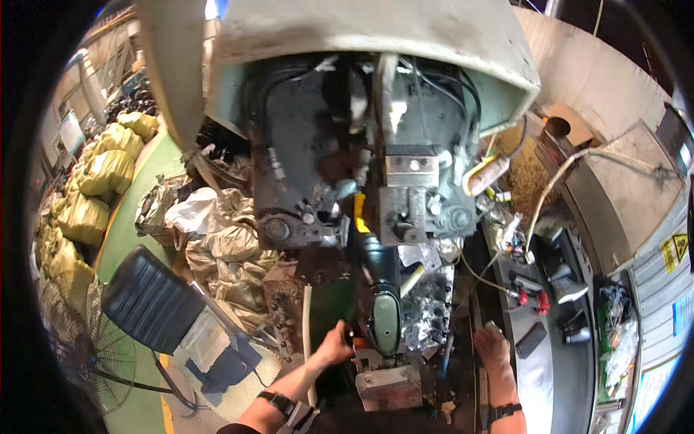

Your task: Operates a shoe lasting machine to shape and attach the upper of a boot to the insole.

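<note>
My left hand is closed at the near side of the machine, its fingertips against a small orange part; what the fingers hold is hidden. Just right of it a long dark device with a grey-green end and a yellow neck reaches into the machine. Below that sits a worn metal block. My right hand rests with loosely bent fingers at the machine's right edge, beside a grey bench. A pale bit shows at its fingertips, too small to name.
Ahead stands a dark machine with metal blocks under a pale hood. A black chair, a fan and bulging sacks stand left. On the right bench lie red fittings, a hose and a dark box.
</note>
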`<action>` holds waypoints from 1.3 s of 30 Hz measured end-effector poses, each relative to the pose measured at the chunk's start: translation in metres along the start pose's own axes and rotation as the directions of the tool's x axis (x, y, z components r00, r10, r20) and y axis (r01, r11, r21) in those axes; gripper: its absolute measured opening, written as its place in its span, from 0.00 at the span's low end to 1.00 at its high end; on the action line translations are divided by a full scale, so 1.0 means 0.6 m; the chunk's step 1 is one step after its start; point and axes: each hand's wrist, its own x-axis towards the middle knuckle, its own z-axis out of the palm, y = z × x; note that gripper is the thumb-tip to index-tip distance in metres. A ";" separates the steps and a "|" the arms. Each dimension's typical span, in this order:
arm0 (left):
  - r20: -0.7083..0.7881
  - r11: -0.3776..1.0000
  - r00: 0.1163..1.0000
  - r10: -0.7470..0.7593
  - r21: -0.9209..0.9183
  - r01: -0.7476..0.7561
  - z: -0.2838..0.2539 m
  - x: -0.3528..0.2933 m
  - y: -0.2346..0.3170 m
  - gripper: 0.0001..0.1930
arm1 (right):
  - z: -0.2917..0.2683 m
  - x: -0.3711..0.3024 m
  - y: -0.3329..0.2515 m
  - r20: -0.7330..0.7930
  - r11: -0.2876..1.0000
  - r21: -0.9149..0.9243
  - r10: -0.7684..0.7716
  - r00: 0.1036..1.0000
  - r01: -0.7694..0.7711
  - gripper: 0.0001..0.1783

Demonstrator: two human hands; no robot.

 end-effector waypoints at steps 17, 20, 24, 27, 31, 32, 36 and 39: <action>-0.724 0.590 0.688 -0.043 -0.574 -0.568 -0.296 -0.285 0.154 0.17 | 0.306 -0.236 -0.011 0.574 0.596 -0.359 -0.466 0.674 0.718 0.17; -0.637 0.289 0.771 -0.008 -0.739 -0.608 -0.288 -0.290 0.247 0.27 | 0.391 -0.322 -0.023 0.924 0.268 -0.343 -0.075 0.374 0.900 0.49; -0.540 0.289 0.839 0.066 -0.794 -0.534 -0.189 -0.226 0.397 0.20 | 0.388 -0.315 0.009 0.963 0.212 -0.008 -0.263 0.065 0.977 0.54; -0.365 0.373 0.928 0.070 -0.853 -0.364 -0.104 -0.189 0.463 0.16 | 0.339 -0.328 -0.040 0.935 0.073 -0.015 -0.353 0.040 0.997 0.53; -0.085 0.384 0.983 0.160 -0.912 -0.142 0.017 -0.152 0.503 0.17 | 0.248 -0.402 -0.112 0.786 0.152 -0.206 -0.562 0.256 0.967 0.57; -0.038 0.406 0.985 0.167 -0.908 -0.104 0.057 -0.143 0.509 0.20 | 0.216 -0.412 -0.115 0.748 0.164 -0.218 -0.605 0.273 0.962 0.57; 0.162 0.501 0.978 0.132 -0.862 0.075 0.236 -0.123 0.518 0.20 | 0.073 -0.451 -0.124 0.550 0.068 -0.247 -0.812 0.197 0.967 0.52; 0.314 0.613 0.949 0.014 -0.753 0.240 0.397 -0.134 0.515 0.20 | -0.060 -0.476 -0.110 0.314 0.107 -0.301 -0.927 0.205 0.947 0.50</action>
